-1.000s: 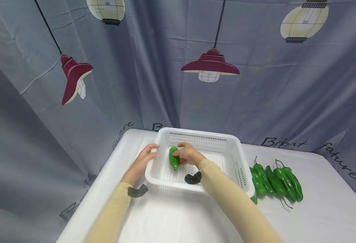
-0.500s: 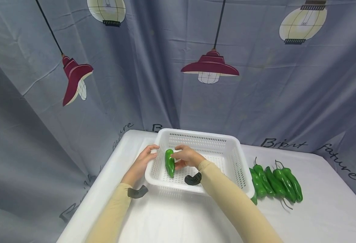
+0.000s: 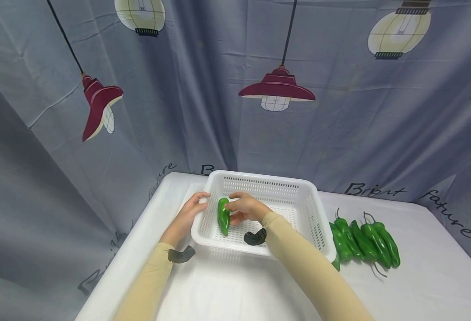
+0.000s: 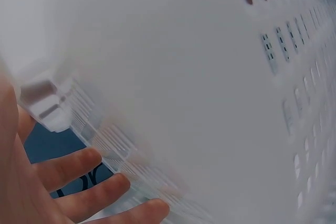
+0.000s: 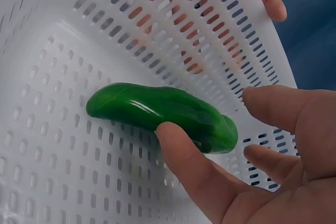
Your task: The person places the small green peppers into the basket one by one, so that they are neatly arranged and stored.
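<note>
A green pepper (image 3: 223, 217) lies inside a white perforated plastic basket (image 3: 299, 183), close to its left wall. The right hand (image 3: 249, 208) is spread just to the right of the pepper. In the right wrist view, the thumb overlaps the side of the pepper (image 5: 157, 109), and whether it touches cannot be told; the other fingertips stand a little off its end. Outside the basket, the left hand (image 3: 187, 218) rests against the left wall, its fingertips at the rim. The left wrist view has its fingers (image 4: 94, 198) loosely extended beside the slotted outer wall.
Several more green peppers (image 3: 365, 240) lie in a row on the white-covered table (image 3: 428, 267), right of the basket. Part of that row is hidden behind the basket's right wall. A grey-blue curtain (image 3: 340, 133) printed with lamps hangs behind the table.
The pepper was brought left and toward the front, turned more upright in the head view, and set down along the left wall. The right hand has loosened from it. The left hand stayed put.
</note>
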